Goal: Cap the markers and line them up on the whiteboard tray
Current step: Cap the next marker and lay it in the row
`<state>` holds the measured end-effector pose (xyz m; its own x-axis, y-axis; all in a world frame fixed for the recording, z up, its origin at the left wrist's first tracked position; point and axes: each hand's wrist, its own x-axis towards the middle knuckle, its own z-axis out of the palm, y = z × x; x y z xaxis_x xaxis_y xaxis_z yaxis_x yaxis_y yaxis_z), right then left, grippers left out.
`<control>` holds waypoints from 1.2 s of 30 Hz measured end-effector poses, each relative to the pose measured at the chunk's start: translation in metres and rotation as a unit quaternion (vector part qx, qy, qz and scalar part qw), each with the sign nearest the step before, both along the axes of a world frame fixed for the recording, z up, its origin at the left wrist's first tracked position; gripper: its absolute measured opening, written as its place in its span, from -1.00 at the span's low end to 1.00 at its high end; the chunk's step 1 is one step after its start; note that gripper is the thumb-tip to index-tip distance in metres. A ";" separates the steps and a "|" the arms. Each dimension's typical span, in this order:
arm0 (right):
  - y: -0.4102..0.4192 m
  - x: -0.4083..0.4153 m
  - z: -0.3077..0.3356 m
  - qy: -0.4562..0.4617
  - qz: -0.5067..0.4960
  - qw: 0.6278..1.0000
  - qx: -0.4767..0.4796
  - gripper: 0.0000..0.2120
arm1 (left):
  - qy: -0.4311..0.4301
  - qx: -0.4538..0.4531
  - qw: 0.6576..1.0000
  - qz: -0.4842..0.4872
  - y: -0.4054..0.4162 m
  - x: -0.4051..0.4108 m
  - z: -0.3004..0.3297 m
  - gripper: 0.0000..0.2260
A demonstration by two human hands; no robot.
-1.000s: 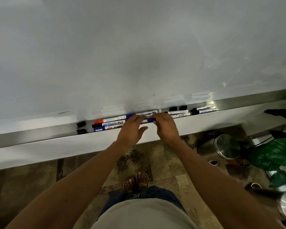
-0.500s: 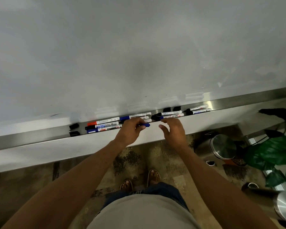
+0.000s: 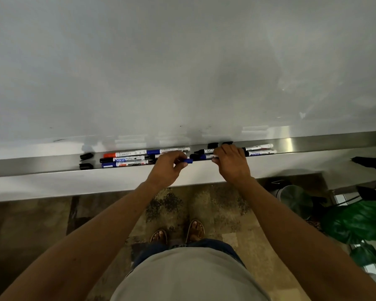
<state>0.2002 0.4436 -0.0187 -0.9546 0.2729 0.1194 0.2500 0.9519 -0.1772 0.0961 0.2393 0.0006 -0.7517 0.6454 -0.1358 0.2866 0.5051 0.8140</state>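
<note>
Several markers lie along the steel whiteboard tray [image 3: 41, 166]. On the left a red-capped marker [image 3: 122, 154], a black-capped one [image 3: 123, 159] and a blue-capped one [image 3: 124, 164] lie side by side. My left hand [image 3: 167, 168] pinches a blue cap [image 3: 188, 161]. My right hand [image 3: 231, 162] grips a blue marker [image 3: 206, 157] lying on the tray, its open end pointing at the cap. Two more markers [image 3: 259, 149] lie to the right. Loose black caps sit at the far left [image 3: 86, 155] and behind my right hand [image 3: 213, 145].
The whiteboard [image 3: 182, 61] fills the upper view. Below the tray are a patterned floor, my sandalled feet [image 3: 178, 233], a steel bin [image 3: 295, 198] and a green plant [image 3: 360, 220] at the right.
My right hand has gone from hovering open below the tray up onto a blue marker and gripped it. My left hand keeps hold of the blue cap.
</note>
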 end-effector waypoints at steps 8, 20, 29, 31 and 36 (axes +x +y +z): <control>0.010 -0.006 0.007 -0.046 0.038 0.998 -0.014 -0.80 | 0.022 -0.015 1.000 0.006 0.009 -0.003 0.004 -0.85; 0.019 -0.005 0.019 -0.037 0.080 0.996 -0.004 -0.82 | 0.007 -0.003 1.000 0.024 0.012 -0.005 0.006 -0.85; 0.007 -0.003 0.026 -0.012 0.084 0.995 -0.047 -0.85 | -0.006 -0.007 1.000 0.020 0.014 -0.003 0.004 -0.82; 0.008 -0.002 0.026 -0.011 0.082 0.995 -0.051 -0.85 | -0.015 0.002 0.999 0.028 0.013 -0.004 0.004 -0.80; 0.002 -0.003 0.028 -0.017 0.079 0.995 -0.055 -0.85 | -0.022 0.017 0.999 0.022 0.015 -0.002 0.007 -0.82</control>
